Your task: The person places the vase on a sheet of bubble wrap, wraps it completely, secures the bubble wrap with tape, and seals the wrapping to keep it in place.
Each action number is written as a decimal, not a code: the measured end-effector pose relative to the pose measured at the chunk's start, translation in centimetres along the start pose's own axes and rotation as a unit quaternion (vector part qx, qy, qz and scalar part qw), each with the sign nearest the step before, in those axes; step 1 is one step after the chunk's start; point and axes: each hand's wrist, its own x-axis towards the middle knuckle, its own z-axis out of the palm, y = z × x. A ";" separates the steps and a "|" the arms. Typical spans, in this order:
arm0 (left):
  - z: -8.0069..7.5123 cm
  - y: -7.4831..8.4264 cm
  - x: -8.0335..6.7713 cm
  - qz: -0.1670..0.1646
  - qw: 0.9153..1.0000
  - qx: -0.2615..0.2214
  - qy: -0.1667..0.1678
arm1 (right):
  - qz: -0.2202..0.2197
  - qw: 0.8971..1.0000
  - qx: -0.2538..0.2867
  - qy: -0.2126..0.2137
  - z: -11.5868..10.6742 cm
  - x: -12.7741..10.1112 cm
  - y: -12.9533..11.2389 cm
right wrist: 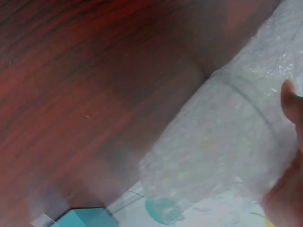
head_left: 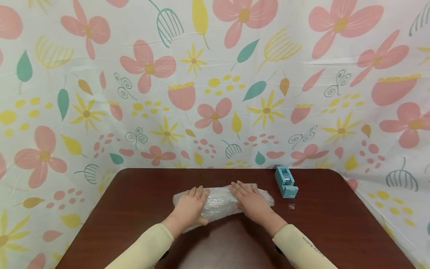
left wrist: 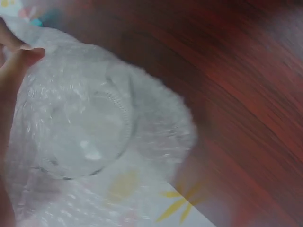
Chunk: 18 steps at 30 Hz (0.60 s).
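A bundle of clear bubble wrap (head_left: 220, 201) lies across the dark wooden table, rolled around something. Through its open end in the left wrist view shows the round, ridged rim of a clear glass object (left wrist: 94, 132); the rest of that object is hidden. My left hand (head_left: 191, 205) rests on the left part of the bundle, fingers pointing away and thumb spread toward the near side. On the right part lies my right hand (head_left: 250, 201), its fingers extended over the top. Both thumbs touch the wrap's near side or stay close to it.
A light-blue tape dispenser (head_left: 285, 183) stands at the back right of the table (head_left: 134, 224). A short strip of clear tape (head_left: 291, 205) sticks out at its near end. A flower-patterned sheet (head_left: 215, 74) hangs behind and along the sides.
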 end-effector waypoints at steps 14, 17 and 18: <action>-1.6 2.4 0.0 -0.103 0.993 -0.016 -0.048 | 0.056 0.998 0.003 -0.015 0.9 -0.5 -0.8; -2.0 3.0 0.0 -0.122 0.990 -0.030 -0.064 | 0.062 0.998 -0.002 -0.009 1.3 -0.4 -0.9; -2.2 3.2 0.0 -0.130 0.988 -0.040 -0.070 | 0.062 0.998 -0.005 -0.006 1.5 -0.3 -0.9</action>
